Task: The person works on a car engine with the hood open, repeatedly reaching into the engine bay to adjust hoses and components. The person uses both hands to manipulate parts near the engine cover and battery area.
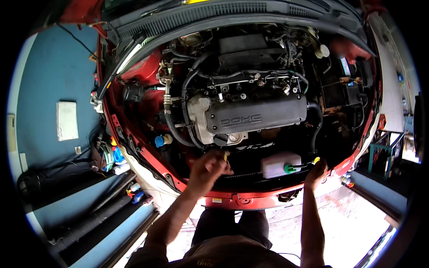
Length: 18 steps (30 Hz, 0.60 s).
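Note:
My left hand [209,170] hovers over the front of the engine bay, fingers pinched together. A small yellowish bit [225,157] shows at its fingertips, too small to name. Just beyond it are the black oil filler cap [220,140] and the dark engine cover [259,114]. My right hand [316,174] is at the front right of the bay, its fingers curled and partly hidden. A small round yellow piece [317,160] shows at its fingertips. Between my hands sits a whitish plastic coolant reservoir [272,165] with a green cap [290,169].
The red front panel [241,201] of the car crosses in front of me. A blue-capped filler neck [160,141] stands at the left of the bay, with black hoses [172,127] beside it. Shelves with bottles [118,156] line the left; a rack [380,156] stands at right.

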### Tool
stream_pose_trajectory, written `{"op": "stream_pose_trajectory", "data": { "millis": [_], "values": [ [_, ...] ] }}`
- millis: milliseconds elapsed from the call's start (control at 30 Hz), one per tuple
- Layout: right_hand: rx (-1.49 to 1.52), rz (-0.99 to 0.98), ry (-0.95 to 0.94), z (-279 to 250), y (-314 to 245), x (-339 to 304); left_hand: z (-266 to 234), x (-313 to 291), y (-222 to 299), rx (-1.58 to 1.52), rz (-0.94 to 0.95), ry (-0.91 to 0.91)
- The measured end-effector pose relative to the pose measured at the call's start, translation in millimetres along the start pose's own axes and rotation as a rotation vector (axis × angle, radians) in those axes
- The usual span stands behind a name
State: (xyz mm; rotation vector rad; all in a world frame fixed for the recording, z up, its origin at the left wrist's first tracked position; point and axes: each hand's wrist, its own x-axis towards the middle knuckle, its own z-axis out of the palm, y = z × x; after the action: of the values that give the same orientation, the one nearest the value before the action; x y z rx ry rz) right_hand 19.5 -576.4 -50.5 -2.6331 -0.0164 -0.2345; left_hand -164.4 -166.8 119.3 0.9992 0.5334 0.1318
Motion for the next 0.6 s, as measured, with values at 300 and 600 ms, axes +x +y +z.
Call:
{"op": "stream_pose_trajectory", "data": {
  "millis": [300, 600],
  "values": [
    [1.201, 0.529, -1.272, -43.0, -311.0, -78.4, -6.0, -11.1, -34.2, 0.465, 0.443, -0.029],
    [1.397, 0.422, -1.36, -10.4, -345.9, -66.5, -40.5, -1.7, -15.3, 0.313, 0.569, 0.043]
  ]
}}
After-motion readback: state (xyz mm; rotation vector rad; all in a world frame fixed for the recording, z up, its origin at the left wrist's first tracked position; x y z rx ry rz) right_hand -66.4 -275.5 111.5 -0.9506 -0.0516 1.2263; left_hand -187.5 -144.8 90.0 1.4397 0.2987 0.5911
